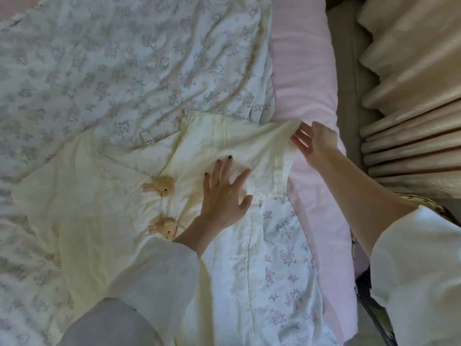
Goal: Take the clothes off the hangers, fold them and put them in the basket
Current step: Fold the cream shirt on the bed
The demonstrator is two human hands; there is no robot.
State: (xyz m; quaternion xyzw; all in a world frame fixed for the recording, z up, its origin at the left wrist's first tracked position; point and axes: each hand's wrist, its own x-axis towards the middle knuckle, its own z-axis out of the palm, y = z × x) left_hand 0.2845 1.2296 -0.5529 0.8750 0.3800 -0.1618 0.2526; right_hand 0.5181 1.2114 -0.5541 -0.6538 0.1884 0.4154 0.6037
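A cream garment (104, 196) lies spread flat on the bed, with two small plush bear ornaments (163, 186) sewn on its front. My left hand (224, 193) rests flat on the cloth near its middle, fingers spread and straight. My right hand (311, 143) is at the garment's right corner, by the edge of the bed; its fingers look straight and touch the cloth's tip. A dark woven basket (429, 204) shows only as a rim behind my right sleeve. No hanger is in view.
A floral quilt (124, 71) covers the bed under the garment. A pink sheet (304, 78) runs along the bed's right edge. Beige pleated curtains (411, 96) hang at the right, past a narrow strip of floor.
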